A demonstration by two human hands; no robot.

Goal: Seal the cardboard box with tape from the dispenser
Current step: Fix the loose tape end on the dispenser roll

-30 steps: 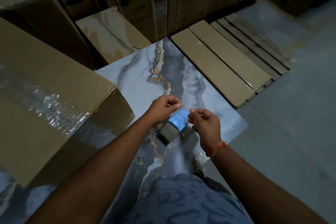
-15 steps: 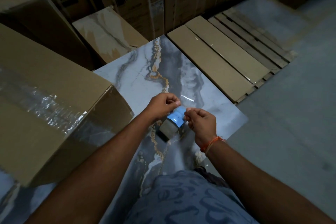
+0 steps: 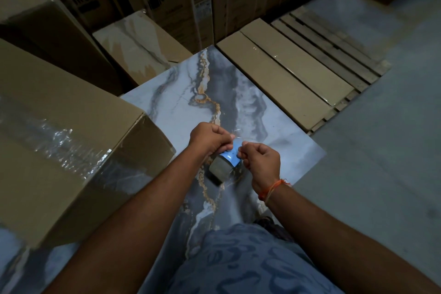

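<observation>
A dim storeroom floor carries a glossy grey marble-patterned slab with a rust-gold vein point(image 3: 181, 112), ringed by stacked brown cartons. Above the slab, the left hand point(image 3: 210, 137) and right hand point(image 3: 261, 162) meet, fingers curled, each pinching an edge of clear tape stretched between them. Just beneath both hands hangs the blue-and-grey tape dispenser with its roll point(image 3: 223, 166). Well to the left of the left hand sits the large brown cardboard box point(image 3: 71, 107), crinkled clear tape running across its top. An orange thread point(image 3: 274, 188) circles the right wrist.
</observation>
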